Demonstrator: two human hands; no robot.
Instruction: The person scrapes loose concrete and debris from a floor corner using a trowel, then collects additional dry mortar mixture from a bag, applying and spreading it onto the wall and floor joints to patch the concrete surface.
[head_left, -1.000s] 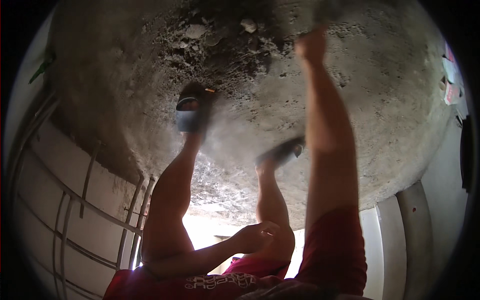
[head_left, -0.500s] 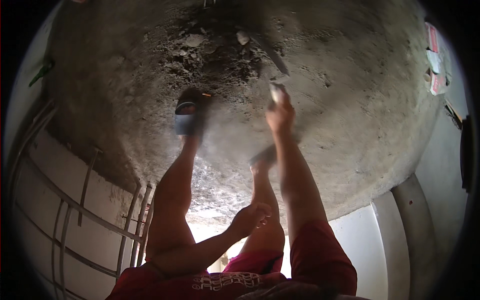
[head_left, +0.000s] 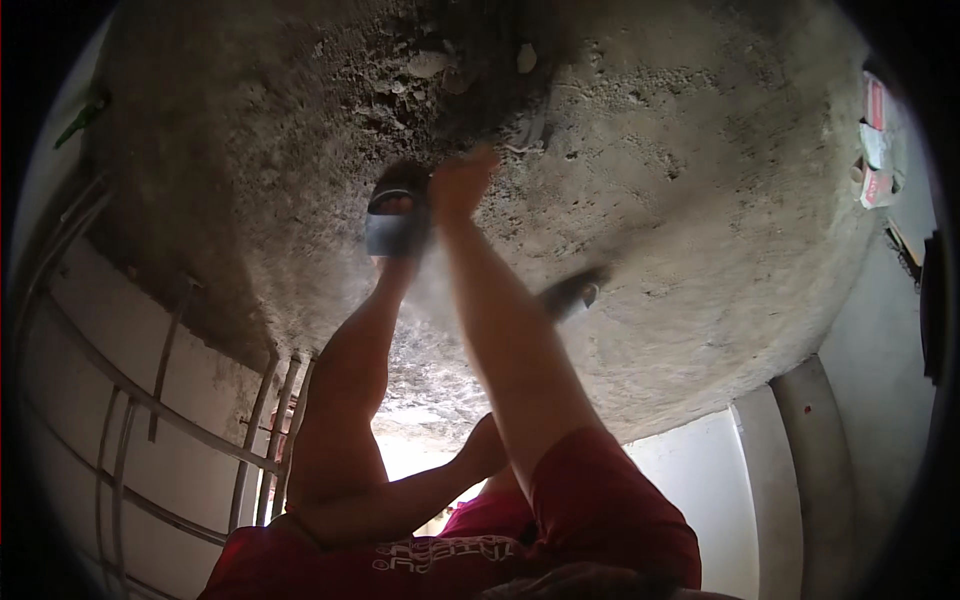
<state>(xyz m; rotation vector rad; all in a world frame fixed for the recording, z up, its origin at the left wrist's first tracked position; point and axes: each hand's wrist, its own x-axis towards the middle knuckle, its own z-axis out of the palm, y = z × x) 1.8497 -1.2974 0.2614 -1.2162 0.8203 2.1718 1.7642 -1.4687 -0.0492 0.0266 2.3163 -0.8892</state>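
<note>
My right hand (head_left: 463,185) reaches forward over the rough grey floor, beside my left foot. It is blurred, with the fingers closed on a trowel (head_left: 532,132) whose blade shows faintly against the dark, broken patch of cement. The handle is hidden by the hand. My left hand (head_left: 488,445) hangs back near my right leg, mostly covered by the right forearm, so its fingers do not show. Loose crumbled mortar (head_left: 400,100) lies ahead of the trowel, with a pale stone (head_left: 526,58) beyond.
My left sandal (head_left: 393,235) and right sandal (head_left: 572,296) stand on the floor. Metal railings (head_left: 190,428) run along the left wall. Red and white packets (head_left: 875,150) lie at the far right edge. A green object (head_left: 80,122) is at the far left.
My right hand with the trowel has swept left, close to my left foot. The left hand has shifted from plain view to behind the right forearm.
</note>
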